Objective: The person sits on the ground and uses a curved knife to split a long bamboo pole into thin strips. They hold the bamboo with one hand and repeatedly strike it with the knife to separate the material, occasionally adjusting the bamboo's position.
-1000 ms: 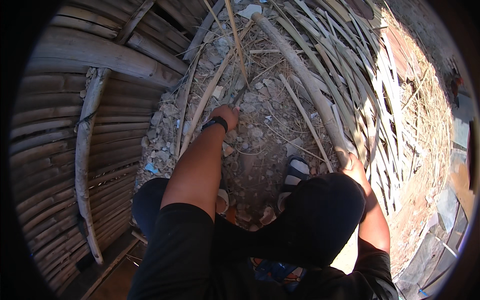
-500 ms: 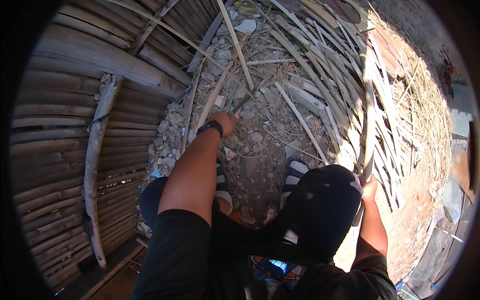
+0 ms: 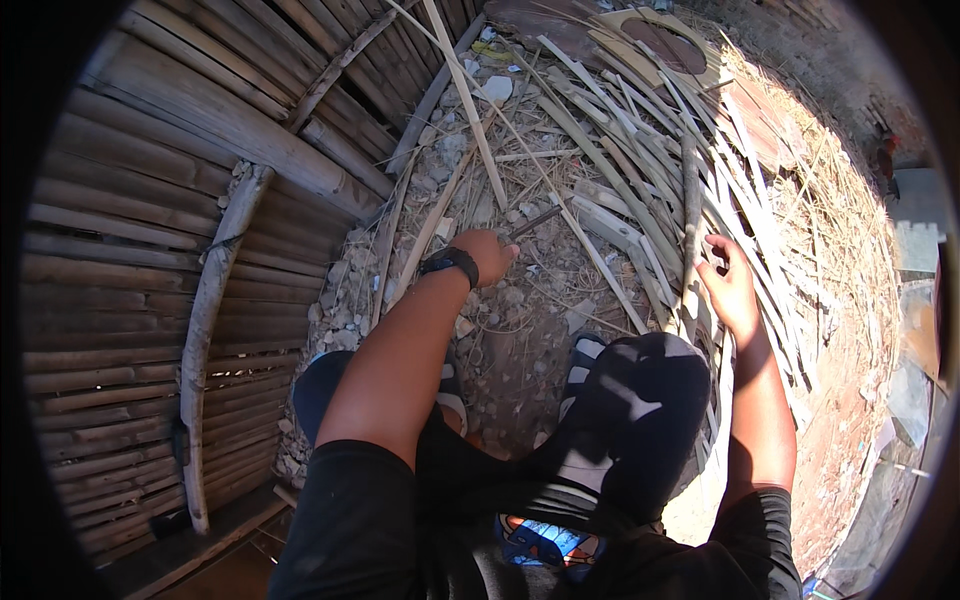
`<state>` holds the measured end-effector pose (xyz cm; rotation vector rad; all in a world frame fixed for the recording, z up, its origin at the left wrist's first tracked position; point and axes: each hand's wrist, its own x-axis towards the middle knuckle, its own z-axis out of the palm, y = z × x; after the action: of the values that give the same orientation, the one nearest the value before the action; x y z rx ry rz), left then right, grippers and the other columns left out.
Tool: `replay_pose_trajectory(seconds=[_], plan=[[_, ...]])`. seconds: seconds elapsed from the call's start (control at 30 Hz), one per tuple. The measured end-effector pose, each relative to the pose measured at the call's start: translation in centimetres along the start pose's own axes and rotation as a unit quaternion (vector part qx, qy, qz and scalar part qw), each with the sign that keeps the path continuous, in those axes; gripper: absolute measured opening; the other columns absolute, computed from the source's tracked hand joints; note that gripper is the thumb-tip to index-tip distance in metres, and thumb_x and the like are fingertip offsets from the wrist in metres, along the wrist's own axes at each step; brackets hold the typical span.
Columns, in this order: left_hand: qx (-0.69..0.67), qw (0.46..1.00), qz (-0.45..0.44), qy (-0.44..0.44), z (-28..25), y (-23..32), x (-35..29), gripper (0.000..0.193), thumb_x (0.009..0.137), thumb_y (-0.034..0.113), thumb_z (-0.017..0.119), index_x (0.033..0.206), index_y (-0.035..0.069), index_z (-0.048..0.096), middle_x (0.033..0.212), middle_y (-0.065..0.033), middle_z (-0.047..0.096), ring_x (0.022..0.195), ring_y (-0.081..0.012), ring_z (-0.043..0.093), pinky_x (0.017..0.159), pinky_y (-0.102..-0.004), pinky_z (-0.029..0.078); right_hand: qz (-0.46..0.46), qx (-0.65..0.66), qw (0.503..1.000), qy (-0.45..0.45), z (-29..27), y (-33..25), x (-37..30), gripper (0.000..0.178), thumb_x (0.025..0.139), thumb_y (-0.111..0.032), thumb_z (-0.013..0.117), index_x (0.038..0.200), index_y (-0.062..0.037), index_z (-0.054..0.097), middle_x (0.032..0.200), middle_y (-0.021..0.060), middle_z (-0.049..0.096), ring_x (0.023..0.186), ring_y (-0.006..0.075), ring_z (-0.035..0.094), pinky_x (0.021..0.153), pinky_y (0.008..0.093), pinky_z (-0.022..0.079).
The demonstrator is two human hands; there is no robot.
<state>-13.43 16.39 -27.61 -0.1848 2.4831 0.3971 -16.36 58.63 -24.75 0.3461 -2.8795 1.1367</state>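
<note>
My left hand (image 3: 484,257), with a dark band at the wrist, is closed round what looks like a knife (image 3: 536,221). Its narrow dark blade points to the far right, over the rubble. Over on the right, my right hand (image 3: 733,292) holds nothing, its thumb and fingers apart. Just left of those fingers a long brownish pole (image 3: 691,200) lies over a heap of split bamboo strips (image 3: 622,165). One pale strip (image 3: 603,259) slants across the ground between my hands.
A slatted bamboo wall (image 3: 120,290) with an upright branch (image 3: 208,330) stands close on the left. Stones and dry scraps cover the ground around my sandalled feet. Another pale strip (image 3: 468,95) leans ahead. A board with a round dark opening (image 3: 662,42) lies beyond the heap.
My right hand has let go of the long pole and moved forward, its fingers parted. The pole now lies further left. My left hand has shifted right with the knife.
</note>
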Motion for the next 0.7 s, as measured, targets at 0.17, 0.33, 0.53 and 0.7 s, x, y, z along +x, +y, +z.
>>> replay_pose_trajectory(seconds=[0.17, 0.33, 0.53, 0.7], plan=[[-0.019, 0.994, 0.082, 0.066, 0.7, 2.6, -1.1, 0.057, 0.101, 0.055, 0.055, 0.097, -0.001, 0.067, 0.087, -0.0213, 0.069, 0.086, -0.0404, 0.068, 0.08, -0.053, 0.054, -0.006, 0.034, 0.986, -0.164, 3.5, -6.8, 5.9, 0.074, 0.087, -0.034, 0.077, 0.149, -0.0073, 0.047, 0.151, 0.0238, 0.048, 0.142, 0.0379, 0.046, 0.119, 0.042, 0.035], [-0.093, 0.978, 0.137, 0.125, 1.5, 4.4, -1.6, 0.06, 0.1, 0.057, 0.056, 0.097, -0.002, 0.064, 0.082, -0.0216, 0.067, 0.078, -0.0411, 0.067, 0.073, -0.0527, 0.053, 0.072, 0.066, 0.984, -0.152, 6.0, -7.5, 8.7, 0.064, 0.091, -0.043, 0.074, 0.136, -0.0024, 0.055, 0.133, 0.0218, 0.06, 0.123, 0.032, 0.061, 0.107, 0.0409, 0.047], [-0.446, 0.881, 0.115, 0.105, -0.8, 5.9, -1.1, 0.042, 0.103, 0.039, 0.047, 0.099, 0.0, 0.062, 0.086, -0.0162, 0.066, 0.08, -0.0339, 0.065, 0.075, -0.0479, 0.052, 0.197, 0.177, 0.916, -0.301, 2.8, -13.1, 6.9, 0.046, 0.096, -0.05, 0.068, 0.102, -0.0046, 0.062, 0.088, 0.0059, 0.069, 0.076, 0.0152, 0.069, 0.072, 0.0323, 0.058], [-0.669, 0.713, 0.203, 0.058, -4.8, 9.7, -3.4, 0.029, 0.103, 0.027, 0.044, 0.106, 0.003, 0.06, 0.09, -0.007, 0.063, 0.08, -0.0173, 0.06, 0.075, -0.0348, 0.05, 0.173, 0.203, 0.918, -0.295, 2.1, -18.9, 4.9, 0.059, 0.093, -0.046, 0.071, 0.13, -0.0034, 0.055, 0.103, 0.0093, 0.068, 0.089, 0.0165, 0.068, 0.075, 0.0328, 0.057]])
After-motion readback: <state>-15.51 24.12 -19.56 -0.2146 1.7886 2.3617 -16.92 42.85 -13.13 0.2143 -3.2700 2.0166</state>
